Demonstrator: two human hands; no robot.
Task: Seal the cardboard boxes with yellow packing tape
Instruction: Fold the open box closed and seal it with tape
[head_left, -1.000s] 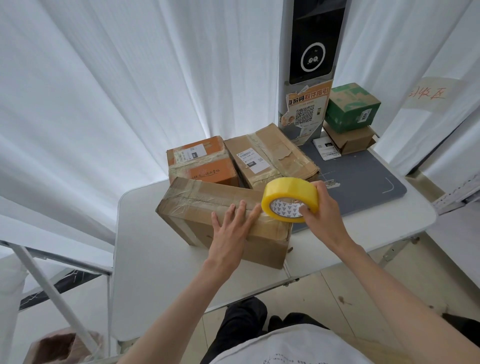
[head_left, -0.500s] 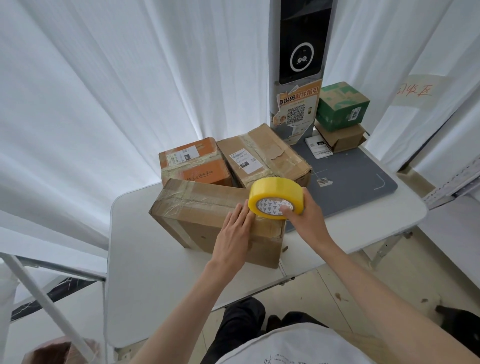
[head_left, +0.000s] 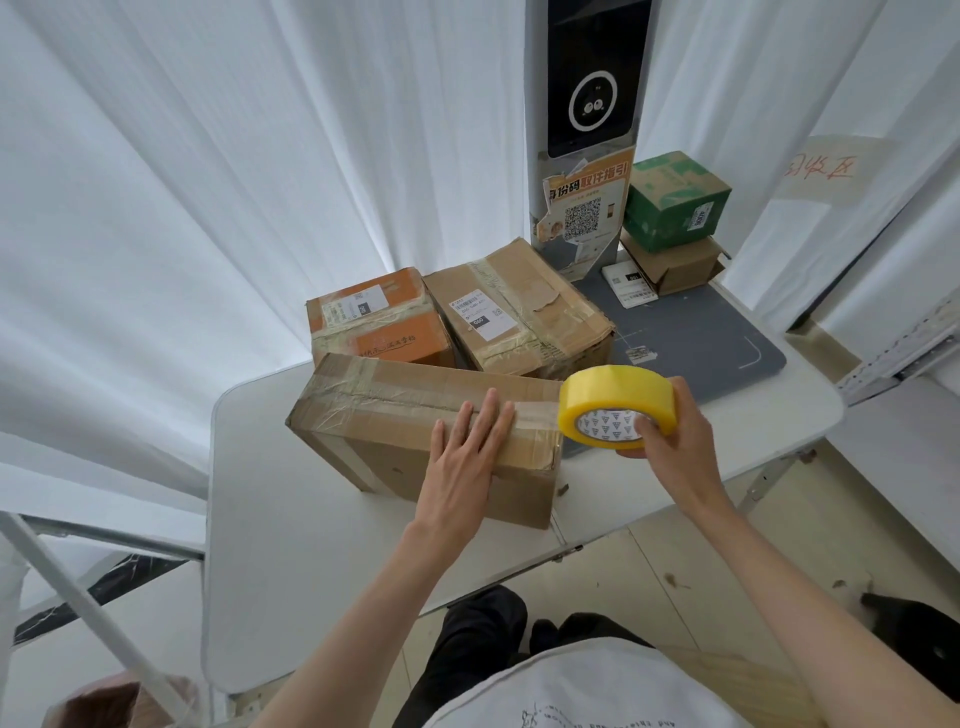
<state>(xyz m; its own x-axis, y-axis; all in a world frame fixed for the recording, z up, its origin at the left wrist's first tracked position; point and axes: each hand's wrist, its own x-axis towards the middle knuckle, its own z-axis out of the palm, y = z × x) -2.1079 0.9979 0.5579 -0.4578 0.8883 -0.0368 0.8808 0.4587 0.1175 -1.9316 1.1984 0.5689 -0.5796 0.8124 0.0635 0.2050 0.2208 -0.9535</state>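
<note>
Shifted rightward off the near box since half a second ago: yellow tape roll, now past that box's right end instead of over its top near the left fingertips. Gripped by the right hand, thumb hooked into the cardboard core and fingers wrapped over the outer rim, held up above the white table. Flat on the long near box, the left hand, fingers straight and together, palm pressing the top near its right end, a little farther right than before. Hard to tell whether a strip runs from roll to box; a clear, glossy band shows along the top seam, but no yellow colour readable on it. Judged as early: first box steadied and roll drawn out to the side, likely either paying out a length or readying the first stick-down. Behind, touching each other, an orange box and a worn brown box, both carrying old clear tape and labels, no yellow strip visible. Farther back on the grey mat, a green box stacked on a small brown box. Left to do, by appearance: nearly everything, every box.
</note>
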